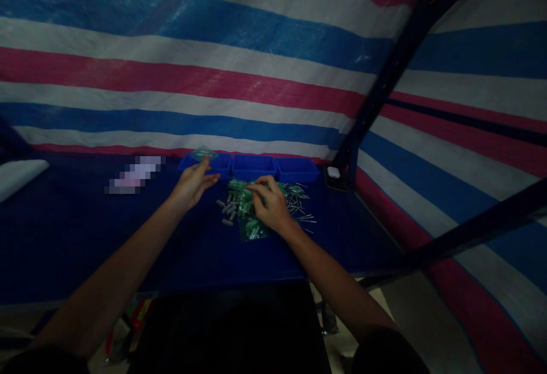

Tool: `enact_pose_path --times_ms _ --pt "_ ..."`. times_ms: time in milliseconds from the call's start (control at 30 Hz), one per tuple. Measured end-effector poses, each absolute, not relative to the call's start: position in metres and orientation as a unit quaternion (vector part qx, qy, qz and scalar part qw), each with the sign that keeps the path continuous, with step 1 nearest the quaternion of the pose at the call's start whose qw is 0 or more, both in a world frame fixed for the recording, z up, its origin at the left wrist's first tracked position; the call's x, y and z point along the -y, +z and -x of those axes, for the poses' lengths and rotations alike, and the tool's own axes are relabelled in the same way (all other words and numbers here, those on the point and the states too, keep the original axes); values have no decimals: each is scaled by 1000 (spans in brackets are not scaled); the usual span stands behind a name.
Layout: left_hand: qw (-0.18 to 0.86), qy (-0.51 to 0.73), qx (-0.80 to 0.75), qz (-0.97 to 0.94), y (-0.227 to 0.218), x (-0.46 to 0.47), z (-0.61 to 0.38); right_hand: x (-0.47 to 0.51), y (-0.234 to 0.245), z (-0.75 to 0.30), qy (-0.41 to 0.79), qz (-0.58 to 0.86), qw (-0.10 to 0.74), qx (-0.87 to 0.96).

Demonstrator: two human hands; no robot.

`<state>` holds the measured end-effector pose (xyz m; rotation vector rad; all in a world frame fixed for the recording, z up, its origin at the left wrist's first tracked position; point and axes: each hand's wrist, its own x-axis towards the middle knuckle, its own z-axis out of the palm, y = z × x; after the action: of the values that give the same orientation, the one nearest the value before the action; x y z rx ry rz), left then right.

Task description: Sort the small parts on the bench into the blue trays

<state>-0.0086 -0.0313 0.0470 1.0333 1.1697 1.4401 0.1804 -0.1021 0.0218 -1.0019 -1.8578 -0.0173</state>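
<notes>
My left hand (194, 185) is raised at the left blue bin (220, 164). Its thumb and a fingertip pinch a small clear plastic bag (204, 153) with pale greenish contents, held over that bin; the other fingers point right. My right hand (270, 206) rests over a pile of small green-tinted plastic bags (245, 206), its fingers bent and drawn together; whatever lies between the fingertips is hard to make out. Grey plugs (228, 222) lie left of the pile. Thin metal screws or pins (299, 203) spread out to its right, partly behind my right hand.
Middle (254, 164) and right blue bins (297, 169) stand in the row behind the pile. A dark tray with a white case (333, 173) is by the frame post at right. A blurred patch (135, 175) and a white object (19, 175) lie left on the blue table (128, 214).
</notes>
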Motion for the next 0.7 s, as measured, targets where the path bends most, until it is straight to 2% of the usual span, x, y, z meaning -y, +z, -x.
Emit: enact_pose_path --times_ms 167,300,367,433,567,700 --pt "359 446 -519 -635 23 48 -6 100 24 -183 -6 440 481 758" --pt "184 406 -459 -769 15 59 -17 94 21 -187 3 480 454 750" --pt "149 392 -453 -787 16 61 -16 91 20 -188 7 488 445 751" --pt "170 372 -461 -788 17 61 -14 91 19 -188 12 486 437 757" --pt "278 350 -460 -767 16 59 -13 95 19 -184 22 480 419 770" --pt "346 422 -428 -720 18 60 -16 100 23 -181 49 490 422 761"
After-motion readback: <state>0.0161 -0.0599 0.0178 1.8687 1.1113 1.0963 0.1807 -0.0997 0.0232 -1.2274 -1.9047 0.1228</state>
